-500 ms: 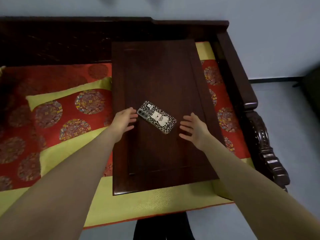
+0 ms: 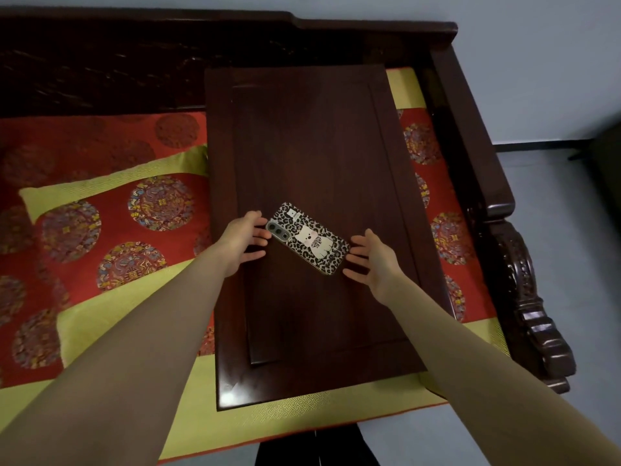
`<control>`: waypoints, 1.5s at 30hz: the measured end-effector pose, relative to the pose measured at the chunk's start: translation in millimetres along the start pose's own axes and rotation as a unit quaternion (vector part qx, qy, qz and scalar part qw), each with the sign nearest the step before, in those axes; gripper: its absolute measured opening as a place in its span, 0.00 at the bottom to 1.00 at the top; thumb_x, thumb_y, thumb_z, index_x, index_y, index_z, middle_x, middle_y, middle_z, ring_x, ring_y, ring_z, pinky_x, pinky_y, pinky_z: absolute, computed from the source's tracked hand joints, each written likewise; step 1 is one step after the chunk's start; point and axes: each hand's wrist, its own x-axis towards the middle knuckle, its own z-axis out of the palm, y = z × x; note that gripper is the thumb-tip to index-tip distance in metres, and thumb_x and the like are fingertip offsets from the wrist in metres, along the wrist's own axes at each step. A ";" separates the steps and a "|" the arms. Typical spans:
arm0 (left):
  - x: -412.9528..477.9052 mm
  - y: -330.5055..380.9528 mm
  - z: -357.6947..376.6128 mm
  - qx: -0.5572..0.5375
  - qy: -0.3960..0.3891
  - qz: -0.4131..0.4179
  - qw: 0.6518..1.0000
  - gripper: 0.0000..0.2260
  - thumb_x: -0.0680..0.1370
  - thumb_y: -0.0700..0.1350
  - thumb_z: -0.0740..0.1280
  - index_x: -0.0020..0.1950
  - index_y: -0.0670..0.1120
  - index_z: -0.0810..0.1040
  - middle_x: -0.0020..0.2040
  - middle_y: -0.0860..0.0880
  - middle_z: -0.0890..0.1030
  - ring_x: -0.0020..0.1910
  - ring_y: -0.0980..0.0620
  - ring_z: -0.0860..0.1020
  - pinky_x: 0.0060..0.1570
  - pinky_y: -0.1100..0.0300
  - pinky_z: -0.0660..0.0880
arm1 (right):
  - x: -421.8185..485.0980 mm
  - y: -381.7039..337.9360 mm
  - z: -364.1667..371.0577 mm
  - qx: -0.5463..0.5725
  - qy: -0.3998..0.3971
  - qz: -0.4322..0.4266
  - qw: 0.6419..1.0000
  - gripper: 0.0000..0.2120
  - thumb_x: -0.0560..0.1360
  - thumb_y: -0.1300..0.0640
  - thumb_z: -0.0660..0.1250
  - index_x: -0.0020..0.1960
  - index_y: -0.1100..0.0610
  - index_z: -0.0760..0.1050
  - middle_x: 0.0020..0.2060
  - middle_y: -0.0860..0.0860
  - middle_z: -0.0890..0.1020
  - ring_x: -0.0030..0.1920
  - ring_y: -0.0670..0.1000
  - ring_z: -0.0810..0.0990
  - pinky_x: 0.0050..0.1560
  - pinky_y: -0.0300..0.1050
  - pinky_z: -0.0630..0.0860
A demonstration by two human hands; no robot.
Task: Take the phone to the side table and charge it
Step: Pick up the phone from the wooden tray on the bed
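The phone (image 2: 308, 238) is lying face down and slanted on the dark wooden surface (image 2: 312, 146). The left hand (image 2: 244, 239) and right hand (image 2: 372, 260) are flanking the phone's two ends, fingers spread wide, fingertips just touching it, neither gripping.
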 end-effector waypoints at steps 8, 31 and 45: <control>7.2 3.9 2.1 0.109 -0.007 -0.019 0.994 0.15 0.73 0.58 0.62 0.43 0.47 0.77 0.41 0.50 0.72 0.40 0.53 0.71 0.41 0.58 0.74 | 2.9 -0.9 1.3 -0.006 0.029 0.005 1.000 0.21 0.79 0.44 0.54 0.60 0.57 0.75 0.54 0.54 0.76 0.53 0.50 0.76 0.50 0.53 0.78; -61.7 -55.9 -15.5 -0.140 -0.138 0.069 0.978 0.09 0.75 0.37 0.67 0.53 0.46 0.77 0.47 0.46 0.86 0.47 0.48 0.84 0.45 0.53 0.82 | -47.6 11.5 9.8 -0.593 -0.082 -0.417 0.684 0.41 0.64 0.46 0.73 0.73 0.49 0.61 0.68 0.48 0.69 0.66 0.52 0.66 0.61 0.64 0.69; -209.1 -124.3 -20.9 -0.342 -0.058 0.112 0.931 0.17 0.78 0.48 0.62 0.63 0.41 0.73 0.56 0.43 0.81 0.49 0.47 0.82 0.43 0.53 0.81 | -143.1 23.2 1.1 -0.567 -0.246 -0.538 0.574 0.48 0.61 0.49 0.77 0.75 0.51 0.57 0.65 0.47 0.69 0.62 0.47 0.64 0.63 0.48 0.69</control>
